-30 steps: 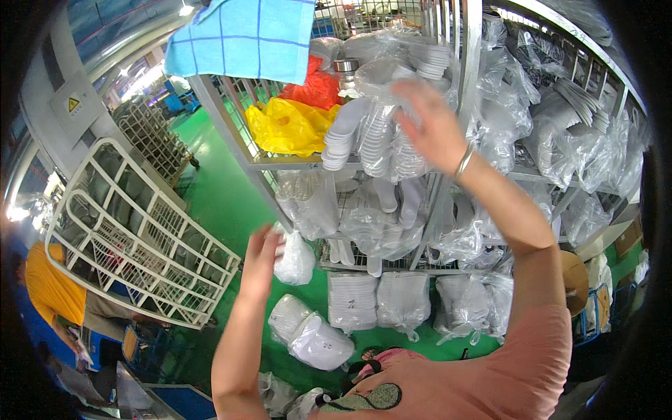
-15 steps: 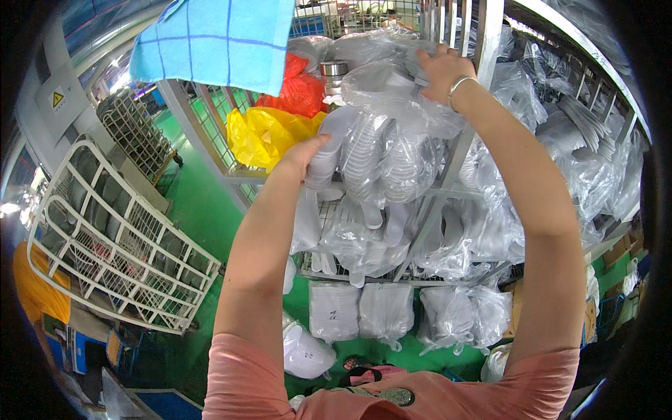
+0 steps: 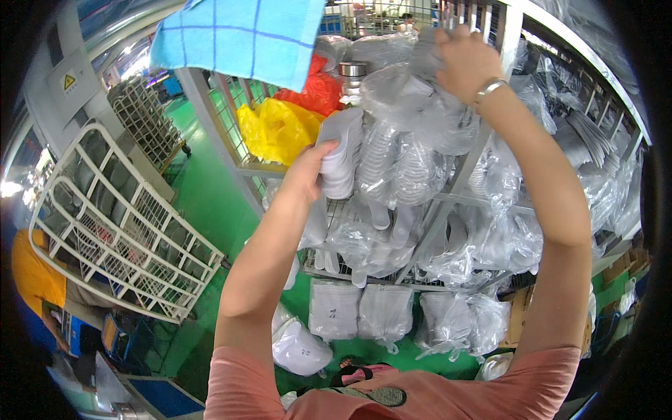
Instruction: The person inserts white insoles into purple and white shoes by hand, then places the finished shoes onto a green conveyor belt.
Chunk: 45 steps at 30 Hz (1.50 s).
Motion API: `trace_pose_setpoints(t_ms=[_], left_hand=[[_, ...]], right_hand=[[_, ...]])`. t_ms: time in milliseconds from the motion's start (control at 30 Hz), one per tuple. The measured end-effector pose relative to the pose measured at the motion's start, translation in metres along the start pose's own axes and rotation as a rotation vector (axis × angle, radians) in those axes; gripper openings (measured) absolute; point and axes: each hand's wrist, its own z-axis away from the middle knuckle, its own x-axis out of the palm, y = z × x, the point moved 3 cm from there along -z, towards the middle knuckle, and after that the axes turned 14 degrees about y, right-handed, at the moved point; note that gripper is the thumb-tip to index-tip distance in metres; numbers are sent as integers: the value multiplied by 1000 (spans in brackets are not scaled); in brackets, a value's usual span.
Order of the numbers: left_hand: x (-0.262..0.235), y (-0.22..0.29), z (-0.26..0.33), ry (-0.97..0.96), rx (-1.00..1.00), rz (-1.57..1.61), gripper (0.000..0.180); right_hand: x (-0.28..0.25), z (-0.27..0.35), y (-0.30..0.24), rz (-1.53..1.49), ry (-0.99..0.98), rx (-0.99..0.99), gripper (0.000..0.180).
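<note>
My left hand [image 3: 306, 171] is closed on a stack of white insoles [image 3: 341, 157], its thumb lying along the near side. The hidden fingers are behind the stack. Farther right and higher, my right hand [image 3: 467, 64], with a bangle at the wrist, grips a greyish clear plastic bag [image 3: 424, 57]; motion blurs its fingers. Just below lies a large clear bag [image 3: 400, 168] packed with stacked insoles. All of this rests on the upper shelf of a metal rack [image 3: 441, 210]. A yellow plastic bag [image 3: 283, 129] sits left of the stack.
A blue checked towel [image 3: 238, 38] hangs at the upper left, near a red bag [image 3: 315, 91] and a metal container [image 3: 353, 68]. More bagged insoles [image 3: 334, 308] stand low down. A white wire cart [image 3: 129, 224] and a person in a yellow top [image 3: 35, 273] are at left.
My left hand has closed around the insole stack and tilted it slightly. My right hand has moved up, drawing the greyish plastic with it. The whole view has shifted slightly.
</note>
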Motion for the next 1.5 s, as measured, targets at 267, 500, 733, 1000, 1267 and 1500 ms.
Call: trace_pose_setpoints(t_ms=[267,500,733,1000,1267,1500], left_hand=[[-123,-43,201,-47,26,498,65],[-226,-131,390,410,295,698,107],[-240,-239,647,1282,869,656,96],[-201,-401,814,1930,1150,924,76],[-259,-490,810,1863,1134,1261,86],[-266,-472,817,2028,805,1348,96]], right_hand=[[-126,63,-38,-498,300,-173,61],[-135,118,-137,-1277,-155,-455,61],[-266,252,-355,-2201,-1364,-634,60],[-567,443,-389,-2595,-589,-1454,61],[-616,653,-426,-2206,731,-2012,45],[-612,650,-423,-2030,640,-2126,46]])
